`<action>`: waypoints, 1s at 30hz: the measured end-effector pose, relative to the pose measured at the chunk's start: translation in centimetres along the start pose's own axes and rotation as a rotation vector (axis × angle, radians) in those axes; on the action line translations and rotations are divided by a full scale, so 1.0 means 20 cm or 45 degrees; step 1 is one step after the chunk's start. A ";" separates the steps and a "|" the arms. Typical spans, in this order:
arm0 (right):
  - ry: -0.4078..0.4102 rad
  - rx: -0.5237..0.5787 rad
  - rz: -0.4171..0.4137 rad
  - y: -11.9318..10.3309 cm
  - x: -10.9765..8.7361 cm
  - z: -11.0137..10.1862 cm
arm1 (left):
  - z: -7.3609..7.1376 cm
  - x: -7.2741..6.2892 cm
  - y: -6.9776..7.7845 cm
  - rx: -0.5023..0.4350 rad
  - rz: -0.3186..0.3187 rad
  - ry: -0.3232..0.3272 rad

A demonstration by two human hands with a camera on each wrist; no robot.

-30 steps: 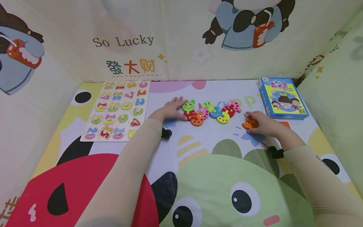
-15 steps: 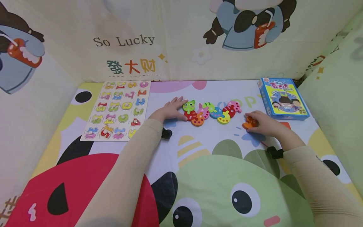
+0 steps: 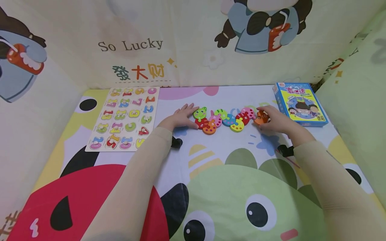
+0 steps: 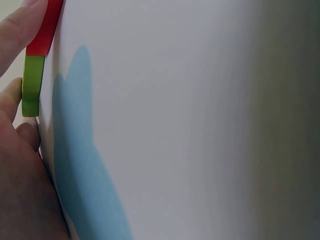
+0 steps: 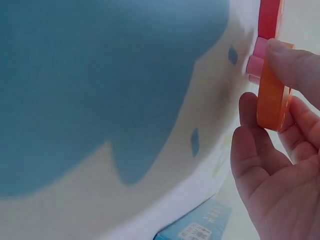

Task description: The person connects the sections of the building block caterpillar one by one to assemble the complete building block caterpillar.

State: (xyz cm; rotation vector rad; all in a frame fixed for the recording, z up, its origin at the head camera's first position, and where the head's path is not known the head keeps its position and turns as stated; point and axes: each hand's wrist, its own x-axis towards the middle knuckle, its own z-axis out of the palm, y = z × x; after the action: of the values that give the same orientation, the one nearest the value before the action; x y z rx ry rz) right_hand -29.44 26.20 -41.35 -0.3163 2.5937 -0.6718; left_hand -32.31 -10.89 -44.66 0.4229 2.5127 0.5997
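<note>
A chain of joined, colourful caterpillar puzzle pieces point(image 3: 230, 119) lies across the middle of the table, its green face piece point(image 3: 200, 113) at the left end. Against that end rests my left hand point(image 3: 181, 117), fingers fairly straight. In the left wrist view its thumb touches the red piece point(image 4: 46, 30) and a finger touches the green edge point(image 4: 33, 85). My right hand point(image 3: 275, 118) pinches an orange puzzle piece point(image 3: 261, 117) beside the pink piece point(image 3: 248, 112) at the right end. The right wrist view has the orange piece point(image 5: 272, 100) between thumb and fingers, close to the pink knobs point(image 5: 256, 66).
A cream board of coloured number pieces point(image 3: 123, 117) lies at the left, partly behind my left forearm. A blue and yellow box point(image 3: 301, 104) is at the back right, close behind my right hand. Printed fabric walls point(image 3: 193, 63) rise along the back and sides.
My right hand has moved the orange puzzle piece up and to the left, to the right end of the chain. The left hand has stayed in place.
</note>
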 end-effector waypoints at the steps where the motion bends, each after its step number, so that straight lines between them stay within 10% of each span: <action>1: 0.005 -0.006 -0.005 0.00 0.01 0.00 | 0.00 0.00 0.00 0.001 0.001 0.000; 30: -0.025 0.013 0.069 0.00 0.09 0.01 | 0.00 0.00 0.00 -0.004 0.014 -0.001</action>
State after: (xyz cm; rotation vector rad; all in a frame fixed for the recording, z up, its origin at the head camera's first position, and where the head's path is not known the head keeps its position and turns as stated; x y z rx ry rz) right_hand -30.96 25.59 -42.20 -0.2468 2.5701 -0.6590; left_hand -32.39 -10.93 -44.73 0.4358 2.5100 0.6072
